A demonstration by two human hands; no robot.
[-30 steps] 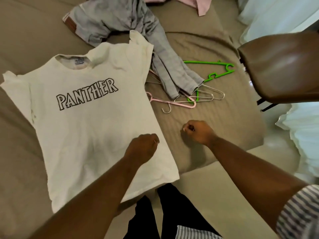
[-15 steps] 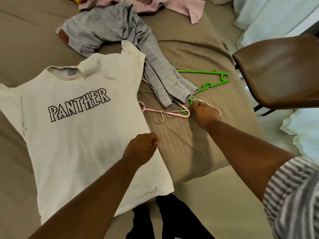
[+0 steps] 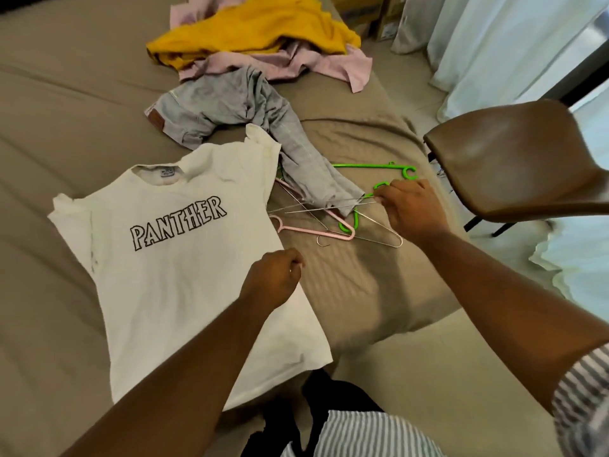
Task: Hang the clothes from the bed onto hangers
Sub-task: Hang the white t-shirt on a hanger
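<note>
A white T-shirt printed PANTHER lies flat on the tan bed. My left hand hovers curled over its lower right side, holding nothing that I can see. To the right lies a heap of hangers: a pink one, green ones and thin wire ones. My right hand pinches a wire hanger whose end sticks out from under the grey trousers.
A yellow garment and a pink one are piled at the far side of the bed. A brown chair stands close to the bed's right edge. Pale curtains hang behind it.
My right hand reached from the bare bed up to the hanger heap and took hold of a wire hanger, lifting it. My left hand stayed over the shirt. The view tilted up.
</note>
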